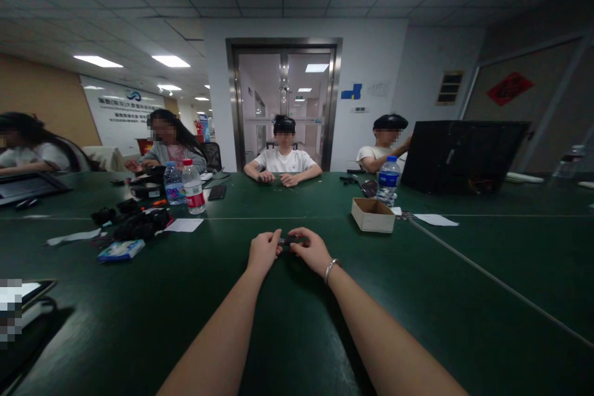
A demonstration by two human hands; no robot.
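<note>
Both my arms reach out over a dark green table (297, 334). My left hand (263, 252) and my right hand (312, 250) meet at the table's middle, fingers curled around a small dark object (288, 239) held between them. What the object is I cannot make out. A silver bracelet (330, 268) sits on my right wrist.
A small open cardboard box (372, 215) and a water bottle (388, 181) stand at the right. Two bottles (185, 185), black gear (134, 223) and paper lie at the left. A black case (459, 156) stands far right. Several people sit around the table.
</note>
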